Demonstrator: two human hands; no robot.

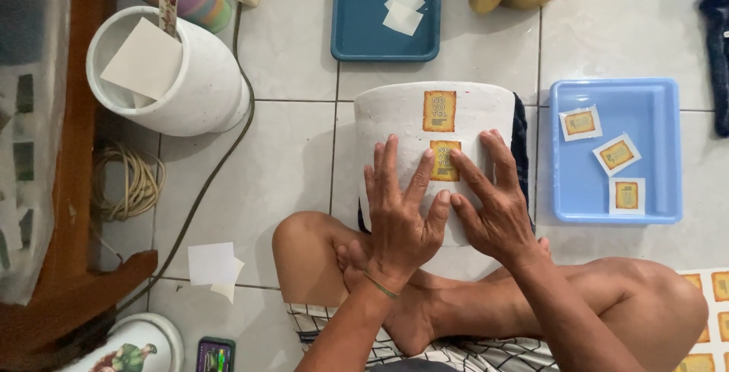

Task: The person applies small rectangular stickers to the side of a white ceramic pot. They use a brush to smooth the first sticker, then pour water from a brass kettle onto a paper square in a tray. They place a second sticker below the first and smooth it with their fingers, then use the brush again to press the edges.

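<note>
White pot (171,76) with paper, far left on the tiled floor (288,159). Centre: white bucket (395,110) on its side against the legs; left hand (399,216) and right hand (493,205) lie flat and open, fingers pressing the lower sticker (445,161). Right: light-blue tray (661,144) holding three stickers.
</note>
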